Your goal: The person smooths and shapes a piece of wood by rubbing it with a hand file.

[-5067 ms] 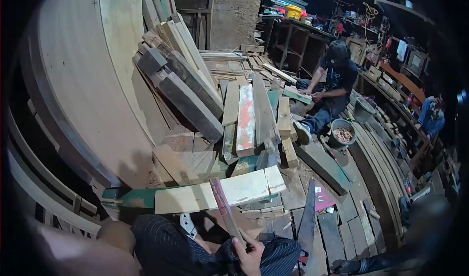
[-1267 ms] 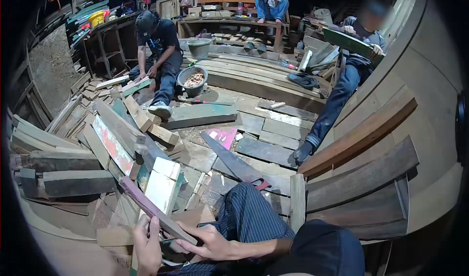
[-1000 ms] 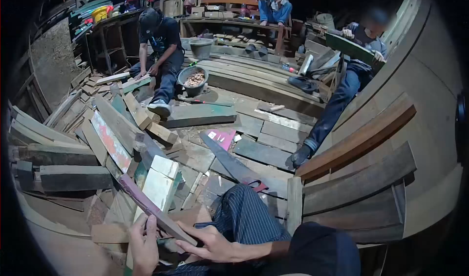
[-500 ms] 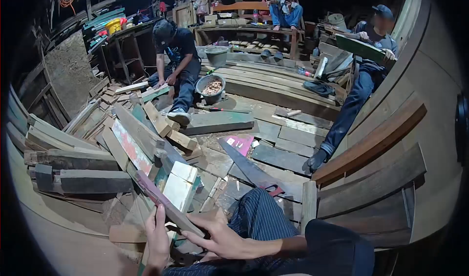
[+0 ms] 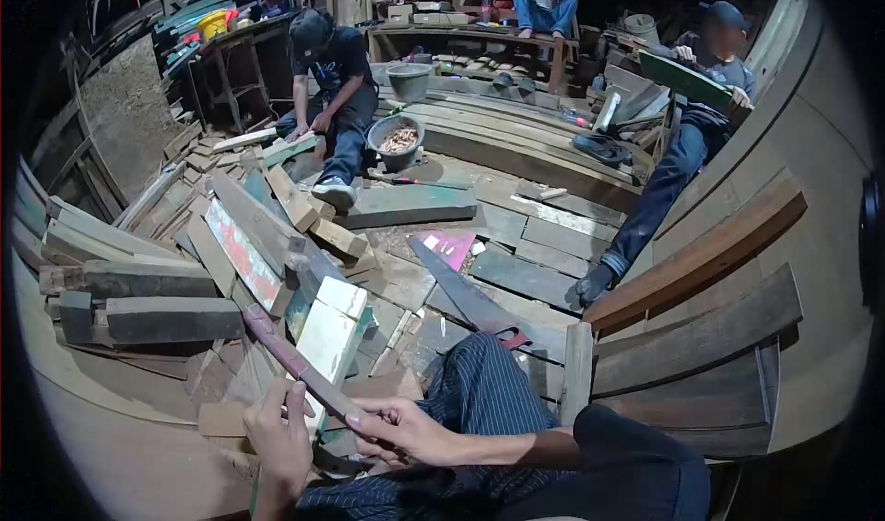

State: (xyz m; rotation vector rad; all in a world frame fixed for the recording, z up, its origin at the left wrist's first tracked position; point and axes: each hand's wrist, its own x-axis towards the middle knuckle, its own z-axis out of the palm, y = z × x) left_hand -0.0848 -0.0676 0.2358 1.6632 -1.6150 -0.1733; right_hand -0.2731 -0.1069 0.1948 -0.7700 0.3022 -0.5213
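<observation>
A long narrow wooden strip, its far part painted dull purplish red, slants away from me above the pile. My right hand is closed around its near end, thumb on top and fingers curled below. My left hand is at the strip's left edge, its bent fingers against it about midway. Just beyond lies a white-faced wooden block with green sides. On the floor past my knee is a handsaw with a red handle, its blade partly over a pink sheet.
Wood offcuts are heaped to the left. Curved planks lean on the right wall. A person works wood beside a bucket of chips. Another person holds a green board; a third person sits on a bench.
The strip's far end has swung slightly left and down. My left hand has shifted left and lower, its fingers more bent. My right hand still grips the near end.
</observation>
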